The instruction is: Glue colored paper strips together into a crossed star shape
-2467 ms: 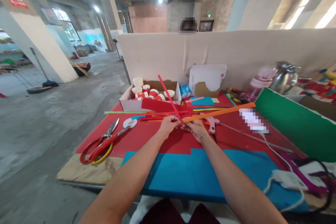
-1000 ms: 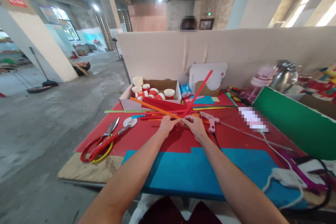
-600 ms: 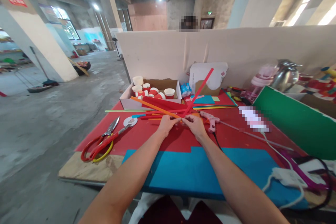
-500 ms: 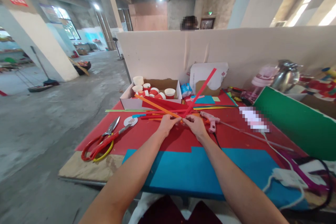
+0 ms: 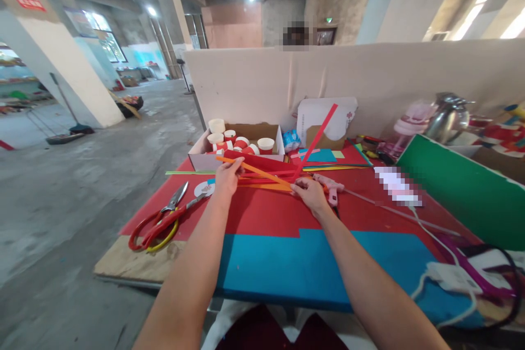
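Observation:
An orange paper strip point(image 5: 264, 173) slants above the red table covering, between my two hands. My left hand point(image 5: 228, 174) pinches it toward its upper left end. At its lower right end, the fingers of my right hand point(image 5: 308, 192) are closed on it, where a red paper strip point(image 5: 315, 142) meets it and rises up to the right. Whether the two strips are joined there is hidden by my fingers. Beneath and behind them lie several more red and orange strips. A pink glue gun point(image 5: 333, 187) rests just right of my right hand.
Red-handled scissors point(image 5: 158, 221) and pliers lie at the left beside a white disc point(image 5: 204, 190). Behind stands a cardboard box point(image 5: 205, 162) of red and white paper cups. A green panel point(image 5: 463, 191), a metal jug point(image 5: 449, 115) and a power strip point(image 5: 453, 278) are at the right.
My left hand has moved left and up along the orange strip, away from the joint. My right hand has shifted slightly right, still holding the strip's end.

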A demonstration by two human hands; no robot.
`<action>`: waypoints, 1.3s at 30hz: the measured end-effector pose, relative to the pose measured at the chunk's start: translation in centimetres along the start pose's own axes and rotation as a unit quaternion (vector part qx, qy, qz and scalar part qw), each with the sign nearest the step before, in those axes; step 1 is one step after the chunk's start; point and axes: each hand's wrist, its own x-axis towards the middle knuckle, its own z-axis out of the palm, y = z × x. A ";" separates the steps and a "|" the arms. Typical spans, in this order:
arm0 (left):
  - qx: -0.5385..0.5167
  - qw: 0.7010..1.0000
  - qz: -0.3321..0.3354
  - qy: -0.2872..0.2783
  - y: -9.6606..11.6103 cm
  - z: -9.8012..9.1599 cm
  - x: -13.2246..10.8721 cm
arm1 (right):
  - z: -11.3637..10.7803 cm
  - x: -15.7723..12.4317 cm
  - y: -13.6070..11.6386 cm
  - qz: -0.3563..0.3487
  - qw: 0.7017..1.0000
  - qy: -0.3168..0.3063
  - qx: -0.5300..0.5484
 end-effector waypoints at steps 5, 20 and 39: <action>-0.046 0.994 0.048 0.084 1.6 -2.2 1.9 | -0.3 0.3 0.4 0.001 1.000 0.004 -0.001; 0.187 0.958 -0.062 -0.210 -2.6 4.4 -5.7 | 1.9 -1.5 -1.4 0.023 0.995 0.013 0.091; 0.158 0.961 -0.069 -0.217 -3.9 5.0 -6.9 | 1.4 -1.2 -1.4 0.085 0.980 -0.038 0.176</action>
